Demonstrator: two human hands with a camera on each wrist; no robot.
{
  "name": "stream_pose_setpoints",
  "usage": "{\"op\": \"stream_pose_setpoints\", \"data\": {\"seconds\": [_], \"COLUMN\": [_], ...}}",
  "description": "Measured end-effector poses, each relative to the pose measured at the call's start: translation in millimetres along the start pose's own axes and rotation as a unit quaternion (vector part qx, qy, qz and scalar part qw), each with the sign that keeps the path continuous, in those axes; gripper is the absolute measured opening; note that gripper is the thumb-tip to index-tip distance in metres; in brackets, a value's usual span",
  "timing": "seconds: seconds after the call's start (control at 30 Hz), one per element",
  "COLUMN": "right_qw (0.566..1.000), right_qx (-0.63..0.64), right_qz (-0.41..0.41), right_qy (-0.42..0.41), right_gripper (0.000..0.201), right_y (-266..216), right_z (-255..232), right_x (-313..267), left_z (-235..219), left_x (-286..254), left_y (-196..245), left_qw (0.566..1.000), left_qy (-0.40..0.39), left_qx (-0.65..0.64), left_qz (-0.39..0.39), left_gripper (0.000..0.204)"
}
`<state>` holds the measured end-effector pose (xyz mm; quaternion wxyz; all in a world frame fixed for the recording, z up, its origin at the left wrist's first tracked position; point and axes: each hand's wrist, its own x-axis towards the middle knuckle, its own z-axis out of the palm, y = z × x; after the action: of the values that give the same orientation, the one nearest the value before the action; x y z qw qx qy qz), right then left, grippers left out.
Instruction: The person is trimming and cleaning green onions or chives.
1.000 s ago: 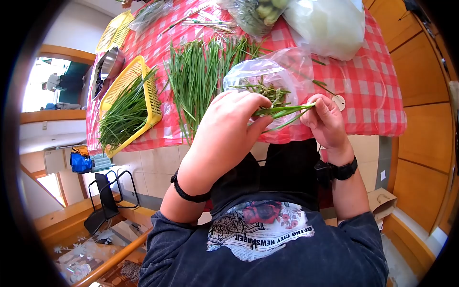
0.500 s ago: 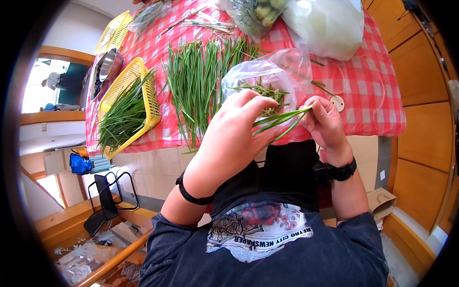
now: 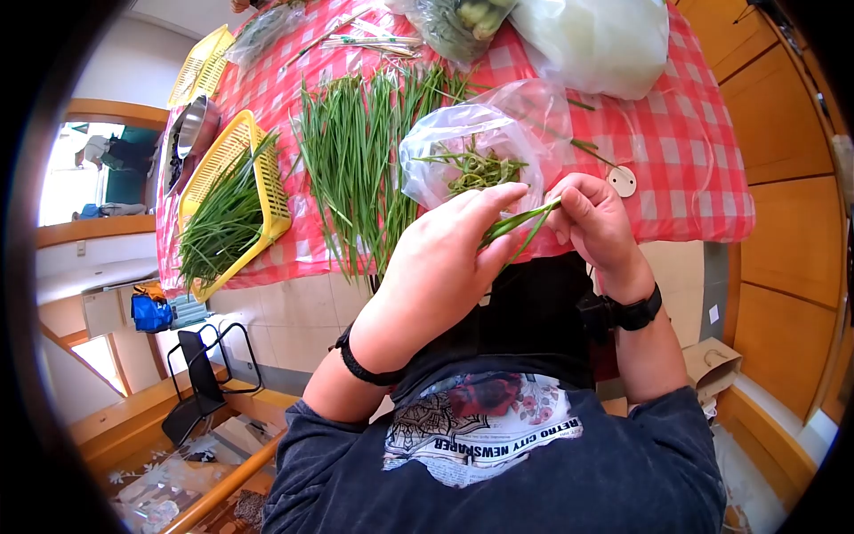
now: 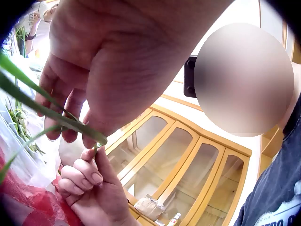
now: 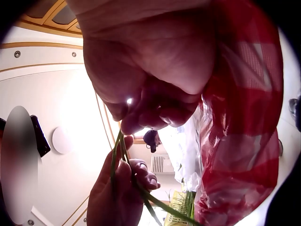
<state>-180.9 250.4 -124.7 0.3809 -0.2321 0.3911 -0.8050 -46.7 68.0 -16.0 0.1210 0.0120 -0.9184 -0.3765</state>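
Observation:
Long green stems stretch between the two hands at the table's near edge. The left hand has the stems between its thumb and fingers. At their other end, the right hand pinches the tips with thumb and forefinger; both wrist views show this pinch. Just beyond the hands, a clear plastic bag stands open with limp green scraps inside. Left of the bag, a wide spread of long green leaves lies on the checked cloth.
A yellow basket of green leaves sits at the table's left, beside a metal bowl. Farther back are bagged vegetables and a large white bag. A round white disc lies near the right hand.
The left hand has come closer to the right, and less of the stems shows between them. More of the scraps in the bag is visible. The head view has shifted slightly.

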Motion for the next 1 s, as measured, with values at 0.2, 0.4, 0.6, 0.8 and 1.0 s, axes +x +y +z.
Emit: {"op": "stream_pose_setpoints", "data": {"seconds": [0.2, 0.4, 0.6, 0.8, 1.0], "right_qw": [0.999, 0.998, 0.998, 0.994, 0.992], "right_qx": [-0.039, -0.053, -0.038, -0.094, -0.122], "right_qz": [0.022, 0.026, 0.048, 0.060, 0.041], "right_qy": [-0.010, -0.016, -0.023, 0.000, -0.001], "right_gripper": [0.024, 0.025, 0.023, 0.018, 0.016], "right_y": [-2.0, -3.1, -6.5, -6.1, -4.3], "right_z": [1.0, 2.5, 6.6, 8.0, 6.4], "right_x": [-2.3, -2.7, -3.4, -4.5, -3.6], "left_z": [2.6, 1.8, 3.9, 11.1, 14.7], "left_x": [0.3, 4.9, 10.5, -1.1, -10.4], "left_y": [-1.6, 6.5, 5.8, 3.0, 2.5], "left_qw": [0.999, 0.988, 0.976, 0.982, 0.986], "left_qy": [-0.040, -0.078, -0.103, -0.100, -0.082], "left_qx": [0.001, -0.106, -0.138, -0.073, -0.017], "left_qz": [0.023, -0.079, -0.137, -0.145, -0.144], "left_gripper": [0.027, 0.023, 0.023, 0.016, 0.017]}}
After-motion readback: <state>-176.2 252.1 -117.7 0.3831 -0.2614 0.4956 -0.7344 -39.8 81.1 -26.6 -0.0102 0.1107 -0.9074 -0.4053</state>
